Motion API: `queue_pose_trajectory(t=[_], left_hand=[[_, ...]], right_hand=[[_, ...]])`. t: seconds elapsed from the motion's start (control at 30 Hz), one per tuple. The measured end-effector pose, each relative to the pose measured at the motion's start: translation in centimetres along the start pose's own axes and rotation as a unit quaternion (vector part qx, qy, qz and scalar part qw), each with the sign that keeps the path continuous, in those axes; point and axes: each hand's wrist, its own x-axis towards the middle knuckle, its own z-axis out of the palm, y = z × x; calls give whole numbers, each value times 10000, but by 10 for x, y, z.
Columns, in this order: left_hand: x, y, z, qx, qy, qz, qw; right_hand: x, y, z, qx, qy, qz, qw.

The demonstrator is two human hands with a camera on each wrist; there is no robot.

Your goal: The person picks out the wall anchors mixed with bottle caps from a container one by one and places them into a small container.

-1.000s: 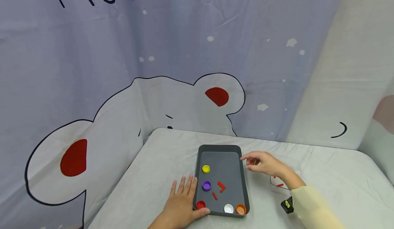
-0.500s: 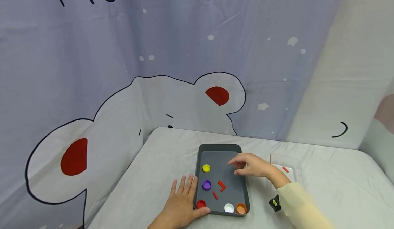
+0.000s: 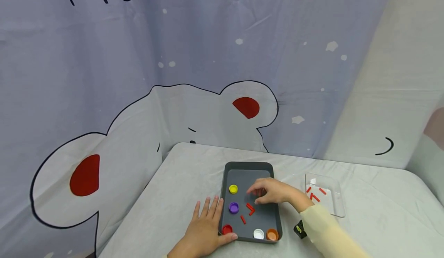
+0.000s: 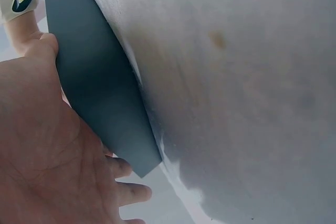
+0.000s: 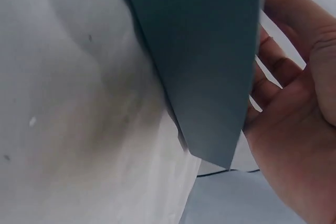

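A dark grey tray (image 3: 246, 177) lies on the white cloth. My left hand (image 3: 204, 229) rests flat with spread fingers against its near left corner, thumb along the front rim; the left wrist view shows its palm (image 4: 58, 150) beside the tray's outer wall (image 4: 100, 72). My right hand (image 3: 268, 191) hovers over the tray's right side, fingers loosely bent, thumb apart from the index finger, with nothing visible between them. Just below it, two small red sticks (image 3: 250, 206) meet at an angle. Another red stick (image 3: 243, 220) lies nearer. The tray wall partly hides the right fingers (image 5: 278, 61).
Round caps stand in the tray: yellow (image 3: 233, 189), purple (image 3: 234, 208), red (image 3: 227, 229), white (image 3: 258, 233) and orange (image 3: 272, 234). To the right, a clear plastic box (image 3: 334, 208) holds several red sticks. A black wrist device (image 3: 300, 229) hangs at my right sleeve.
My right hand has moved left from beside the clear box to over the tray, uncovering the box and its red sticks. The left hand and the sticks in the tray stay put.
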Motion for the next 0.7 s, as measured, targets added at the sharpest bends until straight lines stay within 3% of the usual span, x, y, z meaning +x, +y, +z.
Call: queue_pose_trajectory(t=[0.7], left_hand=[[0, -1, 1, -110, 40, 33, 9999]], right_hand=[[19, 2, 17, -694, -446, 328, 9961]])
